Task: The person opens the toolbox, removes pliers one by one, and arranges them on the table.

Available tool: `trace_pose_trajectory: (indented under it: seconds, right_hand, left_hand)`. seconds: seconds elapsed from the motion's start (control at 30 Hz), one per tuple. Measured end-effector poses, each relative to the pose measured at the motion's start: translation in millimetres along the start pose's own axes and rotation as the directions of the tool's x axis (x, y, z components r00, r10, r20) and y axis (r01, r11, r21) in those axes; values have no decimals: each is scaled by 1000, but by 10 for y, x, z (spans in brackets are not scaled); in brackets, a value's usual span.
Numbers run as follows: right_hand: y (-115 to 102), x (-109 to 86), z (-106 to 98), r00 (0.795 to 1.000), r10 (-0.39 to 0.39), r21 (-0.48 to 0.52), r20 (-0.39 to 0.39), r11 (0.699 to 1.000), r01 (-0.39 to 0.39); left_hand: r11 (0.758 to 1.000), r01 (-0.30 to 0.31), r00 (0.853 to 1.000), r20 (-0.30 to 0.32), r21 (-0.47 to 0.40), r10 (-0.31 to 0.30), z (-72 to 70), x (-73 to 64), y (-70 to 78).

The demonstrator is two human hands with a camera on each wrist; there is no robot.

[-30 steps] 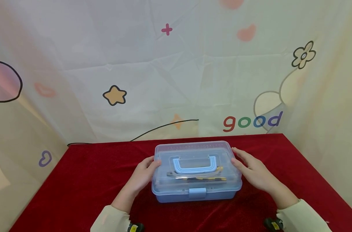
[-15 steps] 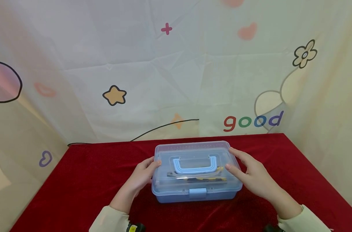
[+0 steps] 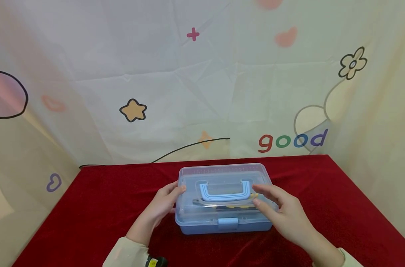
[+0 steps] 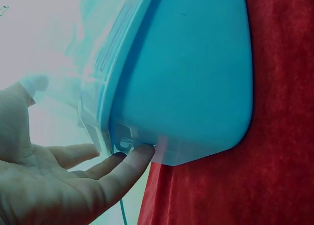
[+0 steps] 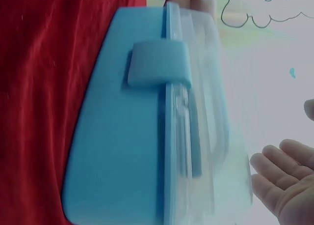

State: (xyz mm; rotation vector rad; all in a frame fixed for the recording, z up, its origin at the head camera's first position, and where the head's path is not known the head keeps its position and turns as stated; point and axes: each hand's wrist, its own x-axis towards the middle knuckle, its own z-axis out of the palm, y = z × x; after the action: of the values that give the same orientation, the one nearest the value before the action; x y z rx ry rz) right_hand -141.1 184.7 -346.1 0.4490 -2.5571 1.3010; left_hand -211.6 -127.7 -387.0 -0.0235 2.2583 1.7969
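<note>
In the head view a blue plastic storage box (image 3: 227, 225) with a clear lid stands on the red cloth, its lid down. A light-blue handle (image 3: 226, 197) lies folded on the lid, and a blue latch (image 3: 228, 223) sits at the front, lid edge and base meeting there. My left hand (image 3: 165, 200) holds the left end, thumb on top of the lid; the left wrist view shows its fingertips (image 4: 145, 151) at the corner under the rim. Over the right part of the lid is my right hand (image 3: 287, 215), fingers spread loosely with nothing between them.
Yellow-and-black items (image 3: 237, 206) show blurred through the lid. Red cloth (image 3: 102, 215) covers the table around the box. A pale printed curtain (image 3: 175, 92) hangs behind it and at both sides.
My right hand has left the box's right end and moved left and toward me over the lid. The left hand and the box stay in place.
</note>
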Motion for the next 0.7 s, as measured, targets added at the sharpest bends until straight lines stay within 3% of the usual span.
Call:
trace_pose_trajectory:
  seconds: [0.17, 0.37, 0.7]
  right_hand:
    - [-30, -52, 90, 1000, -11, 111, -12, 994, 12]
    - [-30, -100, 217, 999, -31, 261, 14, 965, 26]
    - [34, -103, 380, 985, -27, 445, 171, 894, -52]
  left_hand:
    - [1000, 5, 1000, -3, -2, -5, -13, 1, -18]
    - [1000, -1, 1000, 10, -18, 1, -18, 8, -40]
    - [999, -8, 1000, 24, -35, 9, -23, -8, -40]
